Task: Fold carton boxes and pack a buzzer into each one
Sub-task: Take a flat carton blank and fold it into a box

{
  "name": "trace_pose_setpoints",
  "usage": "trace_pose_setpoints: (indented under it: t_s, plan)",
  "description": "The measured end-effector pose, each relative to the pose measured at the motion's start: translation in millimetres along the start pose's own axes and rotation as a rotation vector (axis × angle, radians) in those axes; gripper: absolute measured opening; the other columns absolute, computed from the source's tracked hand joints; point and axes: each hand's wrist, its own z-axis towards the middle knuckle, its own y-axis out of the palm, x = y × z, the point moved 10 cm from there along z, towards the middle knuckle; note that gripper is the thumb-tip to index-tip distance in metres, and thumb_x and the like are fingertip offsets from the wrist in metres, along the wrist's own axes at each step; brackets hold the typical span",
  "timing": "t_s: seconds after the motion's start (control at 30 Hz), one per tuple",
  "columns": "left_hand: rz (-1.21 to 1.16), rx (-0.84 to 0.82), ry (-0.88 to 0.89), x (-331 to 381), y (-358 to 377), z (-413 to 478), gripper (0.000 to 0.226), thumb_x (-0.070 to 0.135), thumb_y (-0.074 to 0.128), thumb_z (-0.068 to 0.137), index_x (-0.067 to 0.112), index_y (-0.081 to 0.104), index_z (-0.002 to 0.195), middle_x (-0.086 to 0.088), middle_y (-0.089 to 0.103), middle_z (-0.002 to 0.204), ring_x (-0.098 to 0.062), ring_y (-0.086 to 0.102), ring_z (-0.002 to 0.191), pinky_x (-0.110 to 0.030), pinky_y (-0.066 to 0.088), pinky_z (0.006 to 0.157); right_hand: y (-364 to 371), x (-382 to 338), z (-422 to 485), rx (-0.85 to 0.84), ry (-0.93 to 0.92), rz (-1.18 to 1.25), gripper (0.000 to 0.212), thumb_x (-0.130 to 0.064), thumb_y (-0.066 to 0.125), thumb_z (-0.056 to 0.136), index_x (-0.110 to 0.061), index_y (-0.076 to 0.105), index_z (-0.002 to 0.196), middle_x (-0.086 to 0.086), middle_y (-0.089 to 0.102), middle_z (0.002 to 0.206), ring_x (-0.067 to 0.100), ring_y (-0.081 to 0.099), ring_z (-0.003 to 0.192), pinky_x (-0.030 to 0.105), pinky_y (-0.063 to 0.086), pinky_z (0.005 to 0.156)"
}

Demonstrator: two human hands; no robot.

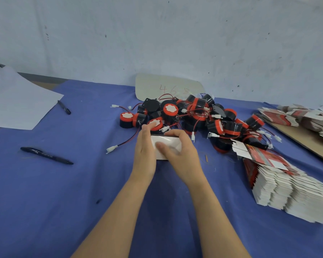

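White carton box (167, 146) held above worktop (82, 183) middle, just before buzzer pile (194, 116). Right hand (183, 153) grasps it, fingers curled over far edge, thumb on top. Left hand (145, 151) presses left side, fingers straight. Flat carton stack (287, 187) near right edge; pen (47, 155) and paper sheet (17, 101) toward left edge.

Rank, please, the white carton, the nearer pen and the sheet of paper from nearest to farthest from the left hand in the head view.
1. white carton: centre, touching the left hand.
2. nearer pen: out to the left, lying apart from the hand.
3. sheet of paper: far left, at the back.
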Motion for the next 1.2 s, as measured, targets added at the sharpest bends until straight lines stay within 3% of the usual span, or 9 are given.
trace_pose_setpoints:
  t_s: [0.17,0.27,0.33,0.47,0.67,0.8,0.9,1.03,1.2]
  plan:
    - [0.175,0.078,-0.147,-12,-12,3,0.057,0.053,0.02,0.1,0.025,0.031,0.148,0.003,0.031,0.154,-0.012,0.026,0.142,-0.039,0.022,0.118,-17,-9,-1,0.176,-0.078,0.199,0.011,-0.019,0.059,0.092,-0.019,0.062,0.081,-0.02,0.064,0.099,-0.002,0.059,0.098,0.014,0.044,0.078]
    - [0.126,-0.105,-0.378,-34,1,-4,0.056,0.062,0.024,0.096,0.028,0.064,0.113,-0.005,0.068,0.115,-0.019,0.062,0.11,-0.039,0.05,0.097,-28,-8,-2,0.297,-0.095,0.153,0.023,-0.015,0.06,0.092,-0.001,0.056,0.074,-0.014,0.062,0.105,0.001,0.058,0.105,0.023,0.044,0.081]
    - [0.059,-0.169,-0.31,-28,9,-4,0.043,0.057,0.038,0.095,0.026,0.064,0.111,-0.001,0.071,0.107,-0.012,0.067,0.098,-0.029,0.057,0.084,-33,0,-1,0.34,-0.049,0.097,0.006,-0.015,0.061,0.092,-0.01,0.058,0.094,-0.01,0.056,0.12,0.006,0.054,0.115,0.024,0.045,0.089]
    - [0.197,-0.306,-0.142,-27,16,-2,0.043,0.035,0.061,0.091,0.04,0.041,0.128,0.024,0.055,0.118,0.016,0.054,0.101,-0.007,0.046,0.082,-33,44,2,0.289,0.27,0.163,0.051,-0.027,0.056,0.095,-0.02,0.037,0.142,-0.004,0.044,0.139,-0.009,0.05,0.104,0.005,0.04,0.079]
    - [0.481,-0.284,-0.024,-31,13,7,0.052,0.022,0.048,0.098,0.026,0.03,0.147,0.005,0.038,0.148,-0.016,0.034,0.137,-0.041,0.032,0.113,-29,45,1,0.261,0.235,-0.059,0.032,-0.009,0.045,0.098,-0.013,0.058,0.127,-0.008,0.057,0.116,0.003,0.05,0.1,-0.007,0.035,0.068]
    - [0.218,-0.197,-0.233,-50,6,5,0.053,0.05,0.017,0.102,0.026,0.045,0.14,0.004,0.052,0.137,-0.012,0.047,0.126,-0.027,0.033,0.105,-3,34,2,0.098,0.13,-0.231,0.021,-0.018,0.053,0.097,-0.008,0.071,0.101,-0.009,0.064,0.106,0.005,0.055,0.095,0.004,0.039,0.074]
    - [0.294,-0.071,-0.215,-48,-8,7,0.05,0.049,0.023,0.101,0.02,0.051,0.131,0.01,0.06,0.12,-0.003,0.055,0.108,-0.016,0.04,0.089,9,29,0,0.052,0.039,-0.361,0.028,-0.014,0.052,0.096,-0.002,0.065,0.073,-0.003,0.061,0.083,0.013,0.052,0.083,0.02,0.039,0.075]
    - [0.416,-0.068,-0.124,-45,-6,9,0.036,0.021,0.056,0.094,0.021,0.046,0.128,0.001,0.054,0.125,-0.015,0.053,0.112,-0.031,0.048,0.092,-7,47,-2,0.149,0.231,-0.117,0.009,-0.017,0.048,0.096,-0.021,0.053,0.102,-0.009,0.065,0.088,0.001,0.059,0.078,0.006,0.042,0.06]
    - [0.44,0.039,-0.146,-47,-15,10,0.043,0.0,0.039,0.087,0.025,0.051,0.12,-0.001,0.057,0.119,-0.025,0.05,0.113,-0.045,0.048,0.092,-23,57,-4,0.297,0.324,0.288,0.004,-0.028,0.049,0.097,-0.028,0.052,0.1,-0.001,0.071,0.076,0.009,0.067,0.086,0.034,0.053,0.084]
